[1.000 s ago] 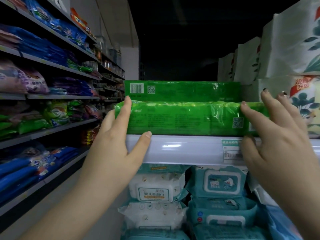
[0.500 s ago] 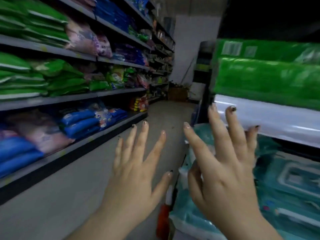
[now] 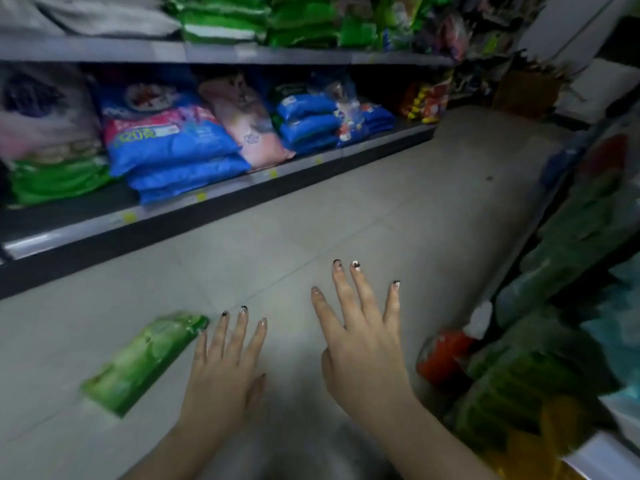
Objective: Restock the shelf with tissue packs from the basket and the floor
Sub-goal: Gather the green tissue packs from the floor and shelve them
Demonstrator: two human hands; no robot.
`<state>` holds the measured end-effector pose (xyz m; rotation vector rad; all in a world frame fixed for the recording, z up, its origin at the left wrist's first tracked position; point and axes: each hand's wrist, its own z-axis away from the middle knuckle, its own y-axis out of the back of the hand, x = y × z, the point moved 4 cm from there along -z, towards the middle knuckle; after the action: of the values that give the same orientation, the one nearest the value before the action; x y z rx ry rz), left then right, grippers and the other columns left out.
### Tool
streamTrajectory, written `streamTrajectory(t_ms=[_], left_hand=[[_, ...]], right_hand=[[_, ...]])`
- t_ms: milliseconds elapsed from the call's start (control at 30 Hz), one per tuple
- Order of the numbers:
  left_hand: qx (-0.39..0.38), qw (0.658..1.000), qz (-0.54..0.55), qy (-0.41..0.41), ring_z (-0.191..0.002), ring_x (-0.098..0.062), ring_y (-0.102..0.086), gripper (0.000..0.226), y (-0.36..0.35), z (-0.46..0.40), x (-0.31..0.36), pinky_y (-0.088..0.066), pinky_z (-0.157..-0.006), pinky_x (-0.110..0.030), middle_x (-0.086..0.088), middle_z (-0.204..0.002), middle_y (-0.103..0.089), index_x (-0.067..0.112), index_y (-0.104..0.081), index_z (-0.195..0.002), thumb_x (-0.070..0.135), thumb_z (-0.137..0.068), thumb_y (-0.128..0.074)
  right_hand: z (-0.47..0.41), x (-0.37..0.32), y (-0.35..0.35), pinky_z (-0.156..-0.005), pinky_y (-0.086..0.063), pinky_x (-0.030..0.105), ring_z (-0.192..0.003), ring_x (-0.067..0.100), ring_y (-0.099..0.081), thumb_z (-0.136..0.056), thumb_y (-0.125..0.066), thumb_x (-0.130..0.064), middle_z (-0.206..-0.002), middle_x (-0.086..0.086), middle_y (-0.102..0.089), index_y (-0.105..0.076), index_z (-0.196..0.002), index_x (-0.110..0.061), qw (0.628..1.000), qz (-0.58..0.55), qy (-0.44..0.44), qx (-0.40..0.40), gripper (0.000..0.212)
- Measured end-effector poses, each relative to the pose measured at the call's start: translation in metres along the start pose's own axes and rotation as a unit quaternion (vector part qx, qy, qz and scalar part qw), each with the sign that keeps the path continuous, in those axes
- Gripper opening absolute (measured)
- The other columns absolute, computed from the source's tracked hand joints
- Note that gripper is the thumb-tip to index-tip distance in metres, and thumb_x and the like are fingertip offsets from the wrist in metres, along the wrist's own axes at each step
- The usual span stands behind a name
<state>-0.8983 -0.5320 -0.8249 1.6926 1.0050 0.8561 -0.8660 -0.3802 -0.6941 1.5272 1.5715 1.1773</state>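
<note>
Floor [image 3: 346, 209]: pale grey tiles, filling the aisle between two runs of shelving.
Left shelving [image 3: 221, 199]: a low shelf with a dark base and a silver edge strip carrying yellow tags; a second shelf above it.
Blue bags [image 3: 173, 147]: stacked flat on the low shelf, with a pink bag [image 3: 249, 123] leaning just beside them and smaller blue packs [image 3: 308, 123] further along.
Green bags [image 3: 221, 19]: piled on the upper shelf, blurred.
Right shelving [image 3: 581, 258]: close at the right edge, holding green and teal packs, too blurred to tell apart.
Red item [image 3: 441, 355]: low at the foot of the right shelving, with a white top; what it is cannot be told.
Tissue pack [image 3: 143, 358]: green, long and narrow, lying flat on the floor, angled with its far end toward the upper right; somewhat blurred.
Right hand [image 3: 363, 351]: palm down over the floor, fingers spread wide, holding nothing; dark-tipped nails.
Left hand [image 3: 225, 372]: palm down, fingers loosely spread and empty, just right of the tissue pack, with the fingertips near its far end; whether it touches the pack cannot be told.
</note>
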Motion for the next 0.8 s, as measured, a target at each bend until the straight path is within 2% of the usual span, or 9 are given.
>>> streamTrajectory(t_ms=[100,167,233,367,500,533,633,667,800], left_hand=[[-0.062,0.997,-0.021,0.044,-0.124,-0.04,-0.035,0.074,-0.033,0.021,-0.04,-0.02,-0.102,-0.055,-0.021,-0.136,-0.048,0.013,-0.03,-0.14,0.04,-0.072,-0.043],[-0.089,0.994,-0.04,0.057,-0.122,-0.04,-0.035,0.08,-0.052,0.031,-0.065,-0.022,-0.1,-0.057,-0.023,-0.134,-0.049,0.012,-0.036,-0.136,0.036,-0.065,-0.064],[-0.123,0.988,-0.054,0.08,-0.122,-0.041,-0.037,0.097,-0.066,0.036,-0.091,-0.011,-0.108,-0.055,-0.023,-0.133,-0.051,0.012,-0.037,-0.134,0.029,-0.05,-0.083],[-0.164,0.976,-0.103,0.098,-0.117,-0.05,-0.049,0.104,-0.084,0.036,-0.134,0.012,-0.113,-0.045,-0.026,-0.131,-0.052,0.01,-0.04,-0.132,0.021,-0.041,-0.087],[-0.206,0.96,-0.148,0.116,-0.118,-0.05,-0.049,0.093,-0.111,0.032,-0.164,-0.007,-0.109,-0.053,-0.025,-0.133,-0.051,0.008,-0.056,-0.128,0.023,-0.041,-0.086],[-0.231,0.95,-0.152,0.142,-0.125,-0.048,-0.042,0.092,-0.115,0.032,-0.17,-0.007,-0.107,-0.054,-0.023,-0.14,-0.043,0.011,-0.049,-0.134,0.027,-0.051,-0.083],[-0.252,0.93,-0.173,0.204,-0.142,-0.04,-0.002,0.085,-0.136,0.037,-0.193,0.03,-0.101,-0.05,-0.016,-0.156,-0.002,0.019,-0.003,-0.149,0.035,-0.083,-0.055],[-0.265,0.923,-0.171,0.219,-0.143,-0.038,0.004,0.086,-0.145,0.039,-0.2,0.031,-0.1,-0.048,-0.014,-0.157,0.004,0.019,0.003,-0.149,0.036,-0.085,-0.052],[-0.302,0.897,-0.121,0.299,-0.143,-0.037,0.004,0.091,-0.172,0.049,-0.225,0.0,-0.115,-0.049,-0.014,-0.157,0.005,0.019,0.005,-0.149,0.039,-0.083,-0.056]], right_hand=[[0.0,-0.019,-0.028,-0.102,-0.012,0.057,-0.131,0.031,-0.028,-0.038,-0.083,-0.02,-0.138,0.017,-0.049,-0.062,-0.119,-0.018,0.998,-0.028,0.039,-0.034,0.084],[0.001,-0.029,-0.043,-0.102,-0.012,0.057,-0.131,0.031,-0.028,-0.039,-0.082,-0.016,-0.138,0.018,-0.049,-0.061,-0.121,-0.019,0.996,-0.041,0.064,-0.047,0.085],[0.0,-0.037,-0.058,-0.102,-0.013,0.058,-0.131,0.032,-0.029,-0.042,-0.08,-0.013,-0.138,0.018,-0.048,-0.059,-0.123,-0.02,0.994,-0.05,0.079,-0.054,0.084],[-0.004,-0.051,-0.086,-0.102,-0.014,0.058,-0.13,0.033,-0.03,-0.045,-0.077,-0.009,-0.137,0.018,-0.049,-0.058,-0.123,-0.019,0.991,-0.072,0.093,-0.058,0.081],[-0.006,-0.062,-0.107,-0.104,-0.013,0.058,-0.131,0.033,-0.029,-0.045,-0.079,-0.012,-0.137,0.019,-0.049,-0.058,-0.124,-0.019,0.989,-0.083,0.101,-0.067,0.082],[-0.005,-0.064,-0.112,-0.104,-0.013,0.058,-0.131,0.033,-0.029,-0.045,-0.079,-0.013,-0.138,0.019,-0.048,-0.057,-0.124,-0.019,0.989,-0.084,0.101,-0.071,0.082],[-0.001,-0.068,-0.125,-0.106,-0.009,0.058,-0.133,0.034,-0.027,-0.045,-0.079,-0.016,-0.139,0.019,-0.047,-0.053,-0.126,-0.02,0.987,-0.097,0.103,-0.082,0.085],[0.001,-0.069,-0.128,-0.105,-0.009,0.058,-0.133,0.034,-0.027,-0.044,-0.079,-0.017,-0.139,0.019,-0.047,-0.053,-0.126,-0.02,0.985,-0.099,0.108,-0.087,0.086],[0.005,-0.074,-0.137,-0.104,-0.013,0.056,-0.13,0.032,-0.031,-0.038,-0.078,-0.02,-0.136,0.017,-0.051,-0.063,-0.119,-0.022,0.983,-0.109,0.117,-0.089,0.083]])
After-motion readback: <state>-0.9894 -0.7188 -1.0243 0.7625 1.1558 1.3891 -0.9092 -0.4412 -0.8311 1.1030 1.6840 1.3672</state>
